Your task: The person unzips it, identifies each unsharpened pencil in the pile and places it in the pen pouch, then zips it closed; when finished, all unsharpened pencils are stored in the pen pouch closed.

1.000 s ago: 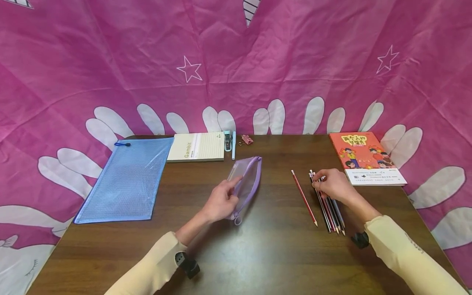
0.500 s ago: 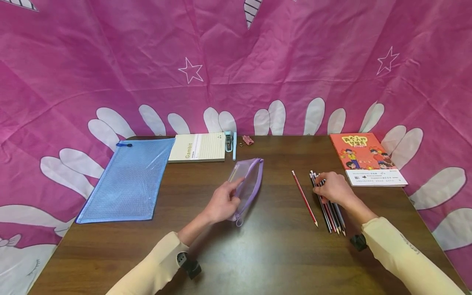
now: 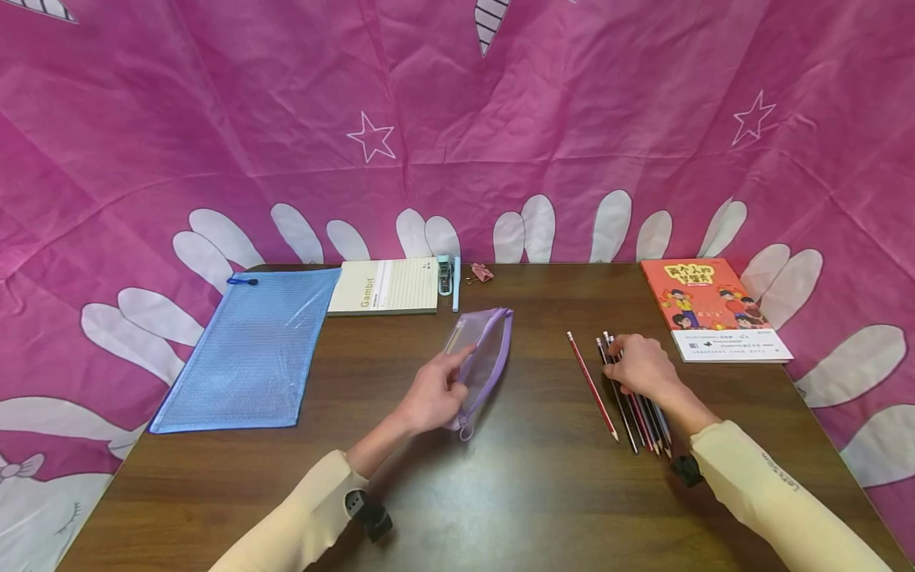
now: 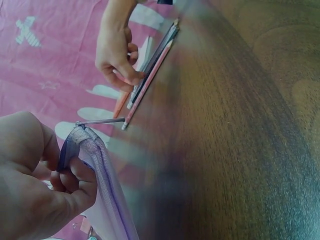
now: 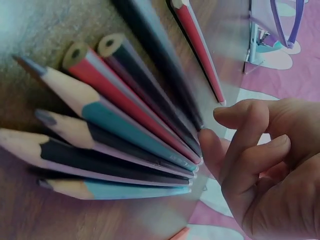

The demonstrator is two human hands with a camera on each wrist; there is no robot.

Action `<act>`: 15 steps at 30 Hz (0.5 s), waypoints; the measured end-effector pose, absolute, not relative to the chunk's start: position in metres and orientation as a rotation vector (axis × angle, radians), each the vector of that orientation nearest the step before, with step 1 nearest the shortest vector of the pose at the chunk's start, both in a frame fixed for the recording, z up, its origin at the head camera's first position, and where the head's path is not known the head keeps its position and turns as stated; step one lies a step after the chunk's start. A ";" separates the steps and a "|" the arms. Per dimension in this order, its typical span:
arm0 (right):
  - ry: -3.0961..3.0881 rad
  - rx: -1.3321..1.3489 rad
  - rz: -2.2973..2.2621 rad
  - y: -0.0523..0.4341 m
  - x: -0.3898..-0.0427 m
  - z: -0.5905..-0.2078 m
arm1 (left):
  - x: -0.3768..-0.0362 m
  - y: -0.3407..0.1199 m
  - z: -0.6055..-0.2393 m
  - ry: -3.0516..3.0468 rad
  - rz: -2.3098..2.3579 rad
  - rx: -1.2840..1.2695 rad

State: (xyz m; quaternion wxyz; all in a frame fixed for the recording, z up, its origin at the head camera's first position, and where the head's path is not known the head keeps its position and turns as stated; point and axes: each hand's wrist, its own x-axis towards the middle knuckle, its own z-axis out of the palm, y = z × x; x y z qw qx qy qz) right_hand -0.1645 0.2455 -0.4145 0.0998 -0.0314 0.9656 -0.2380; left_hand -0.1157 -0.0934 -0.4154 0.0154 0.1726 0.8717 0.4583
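My left hand (image 3: 432, 391) grips the edge of a purple mesh pencil pouch (image 3: 472, 349), its index finger stretched along the side. The pouch's zipper mouth gapes toward the right, and a pull ring dangles at its near end. In the left wrist view, thumb and fingers curl round the pouch's edge (image 4: 100, 150). On the right, my right hand (image 3: 643, 367) pinches a black pencil (image 5: 165, 55) near its eraser end. This pencil is blurred and angled off from several other pencils (image 5: 130, 95) fanned beside it. A red pencil (image 3: 593, 389) lies separately to their left.
A blue mesh zip folder (image 3: 250, 349) lies at the left. Along the back are a notepad (image 3: 389, 286), a small stapler (image 3: 445, 276), a light blue pen (image 3: 456, 284) and a pink binder clip (image 3: 480, 274). An orange book (image 3: 715, 310) sits at the back right.
The black pencil under my right hand has shifted left, apart from the bundle. My right hand has moved slightly left with it. The left hand and pouch keep nearly the same place.
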 end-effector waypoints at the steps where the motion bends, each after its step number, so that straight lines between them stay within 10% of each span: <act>1: 2.857 -0.089 -0.698 0.245 -0.164 -0.414 | -0.116 -0.093 -0.415 2.708 1.429 0.535; 15: 2.873 -0.111 -0.599 0.236 -0.166 -0.419 | -0.116 -0.094 -0.416 2.724 1.423 0.560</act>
